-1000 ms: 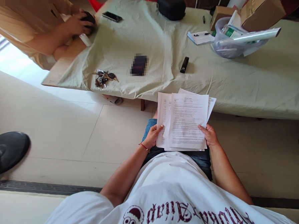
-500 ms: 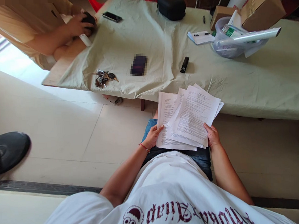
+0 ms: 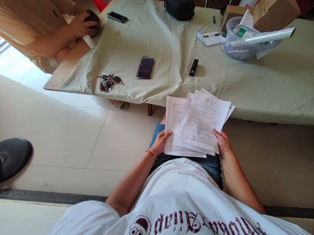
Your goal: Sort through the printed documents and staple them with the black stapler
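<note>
Several printed sheets of paper (image 3: pixel 203 120) lie fanned out between my two hands, above my lap and close to the table's near edge. My left hand (image 3: pixel 160 142) is closed on the left edge of the sheets, thumb on top. My right hand (image 3: pixel 223 141) pinches their lower right edge, its thumb on the top sheet. The other fingers of both hands are partly hidden under the paper. Just beyond the sheets, a small black stapler-like object (image 3: pixel 193 67) lies on the cloth-covered table (image 3: pixel 163 36).
A bunch of keys (image 3: pixel 110 81), a blurred dark object (image 3: pixel 145 68), a phone (image 3: pixel 117 17) and a black case (image 3: pixel 179 4) are on the table. At right stand a plastic basket (image 3: pixel 231 47) and cardboard boxes (image 3: pixel 275 9). Another person's hand (image 3: pixel 82 26) holds something dark at upper left.
The top sheet has shifted very slightly to the left, along with my right thumb. Otherwise my hands and the table objects stay where they were.
</note>
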The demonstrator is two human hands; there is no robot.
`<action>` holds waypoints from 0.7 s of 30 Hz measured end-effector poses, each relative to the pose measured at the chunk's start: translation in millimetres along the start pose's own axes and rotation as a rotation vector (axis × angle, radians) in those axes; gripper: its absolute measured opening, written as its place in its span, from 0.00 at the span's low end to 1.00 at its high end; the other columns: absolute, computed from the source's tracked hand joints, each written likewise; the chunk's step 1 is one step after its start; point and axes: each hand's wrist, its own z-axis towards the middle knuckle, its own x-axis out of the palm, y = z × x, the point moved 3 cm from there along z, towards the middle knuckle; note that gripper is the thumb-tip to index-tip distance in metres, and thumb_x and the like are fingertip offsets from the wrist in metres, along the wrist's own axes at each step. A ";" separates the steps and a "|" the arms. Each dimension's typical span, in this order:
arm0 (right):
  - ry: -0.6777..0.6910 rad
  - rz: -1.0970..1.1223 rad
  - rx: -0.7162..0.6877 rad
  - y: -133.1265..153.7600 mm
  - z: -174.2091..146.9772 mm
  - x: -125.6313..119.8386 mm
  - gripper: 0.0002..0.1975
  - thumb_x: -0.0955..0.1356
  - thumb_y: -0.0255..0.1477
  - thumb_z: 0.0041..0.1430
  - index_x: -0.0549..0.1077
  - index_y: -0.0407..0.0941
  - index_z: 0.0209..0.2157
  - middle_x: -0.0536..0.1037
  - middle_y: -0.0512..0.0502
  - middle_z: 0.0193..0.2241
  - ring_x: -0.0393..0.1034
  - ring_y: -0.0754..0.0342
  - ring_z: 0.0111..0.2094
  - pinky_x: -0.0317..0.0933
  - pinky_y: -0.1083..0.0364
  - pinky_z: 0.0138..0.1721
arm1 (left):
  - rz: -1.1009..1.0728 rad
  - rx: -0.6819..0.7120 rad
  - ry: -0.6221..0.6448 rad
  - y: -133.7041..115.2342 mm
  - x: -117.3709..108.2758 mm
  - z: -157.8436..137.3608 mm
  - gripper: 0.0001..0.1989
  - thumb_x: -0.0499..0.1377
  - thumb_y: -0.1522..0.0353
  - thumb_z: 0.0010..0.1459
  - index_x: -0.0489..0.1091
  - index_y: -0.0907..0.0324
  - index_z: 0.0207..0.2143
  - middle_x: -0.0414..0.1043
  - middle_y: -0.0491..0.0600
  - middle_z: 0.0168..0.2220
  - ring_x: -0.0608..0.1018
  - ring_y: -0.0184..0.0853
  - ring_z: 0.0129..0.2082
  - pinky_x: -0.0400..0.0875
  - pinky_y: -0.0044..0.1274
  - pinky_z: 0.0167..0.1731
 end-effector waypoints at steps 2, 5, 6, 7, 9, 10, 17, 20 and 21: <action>0.000 0.005 -0.005 -0.1 0.1 -0.2 0.26 0.84 0.44 0.39 0.83 0.47 0.40 0.88 0.47 0.39 0.84 0.45 0.41 0.79 0.49 0.47 | -0.006 0.002 -0.002 0.3 -0.2 0.4 0.31 0.81 0.50 0.36 0.80 0.61 0.36 0.83 0.49 0.33 0.81 0.35 0.30 0.77 0.27 0.35; -0.003 0.018 -0.007 -0.1 -0.2 0.0 0.27 0.84 0.43 0.39 0.84 0.47 0.41 0.88 0.47 0.40 0.84 0.45 0.41 0.79 0.49 0.47 | -0.011 -0.001 -0.001 0.5 -0.3 0.3 0.30 0.81 0.51 0.36 0.80 0.61 0.36 0.83 0.49 0.33 0.81 0.35 0.30 0.77 0.27 0.35; -0.005 0.020 -0.008 0.1 -0.5 0.1 0.27 0.84 0.43 0.39 0.84 0.47 0.41 0.88 0.47 0.40 0.84 0.45 0.41 0.79 0.49 0.47 | -0.013 -0.001 0.000 0.4 -0.3 0.1 0.30 0.81 0.51 0.37 0.80 0.61 0.36 0.84 0.49 0.34 0.81 0.35 0.30 0.77 0.27 0.35; -0.007 0.021 -0.011 0.4 -0.7 0.2 0.27 0.84 0.43 0.39 0.84 0.47 0.41 0.88 0.47 0.40 0.84 0.45 0.41 0.79 0.49 0.47 | -0.014 -0.001 0.002 0.2 -0.2 -0.1 0.30 0.81 0.51 0.37 0.81 0.61 0.36 0.84 0.49 0.34 0.81 0.35 0.30 0.77 0.28 0.35; -0.008 0.022 -0.015 0.9 -1.3 0.4 0.26 0.84 0.43 0.39 0.84 0.47 0.41 0.88 0.47 0.40 0.84 0.45 0.41 0.79 0.49 0.47 | -0.017 0.003 0.008 -0.2 0.0 -0.8 0.29 0.81 0.51 0.38 0.81 0.61 0.37 0.84 0.49 0.34 0.81 0.35 0.31 0.77 0.27 0.36; -0.008 0.023 -0.013 1.1 -1.6 0.5 0.26 0.84 0.43 0.39 0.84 0.47 0.41 0.88 0.47 0.40 0.84 0.45 0.41 0.79 0.49 0.47 | -0.018 0.005 0.013 -0.5 0.2 -1.1 0.29 0.81 0.52 0.39 0.81 0.61 0.37 0.84 0.49 0.34 0.81 0.34 0.31 0.77 0.27 0.36; -0.010 0.024 -0.015 2.3 -3.5 0.6 0.26 0.84 0.43 0.40 0.83 0.47 0.41 0.88 0.47 0.39 0.84 0.45 0.42 0.79 0.49 0.47 | -0.020 0.005 0.022 -1.4 0.7 -1.5 0.28 0.81 0.52 0.40 0.81 0.61 0.37 0.84 0.50 0.34 0.81 0.35 0.31 0.77 0.28 0.37; -0.014 0.034 -0.009 2.4 -4.3 0.4 0.27 0.84 0.43 0.40 0.83 0.47 0.41 0.88 0.48 0.39 0.84 0.46 0.41 0.78 0.49 0.48 | -0.016 0.004 0.021 -0.9 0.7 -1.2 0.28 0.81 0.52 0.40 0.81 0.61 0.37 0.84 0.50 0.34 0.81 0.35 0.31 0.77 0.28 0.37; -0.011 0.035 -0.010 2.5 -4.7 0.6 0.27 0.84 0.43 0.40 0.83 0.47 0.41 0.88 0.48 0.40 0.84 0.46 0.41 0.78 0.49 0.48 | -0.014 0.005 0.022 -0.7 0.7 -1.1 0.28 0.81 0.52 0.40 0.81 0.61 0.37 0.84 0.50 0.34 0.81 0.35 0.31 0.77 0.28 0.37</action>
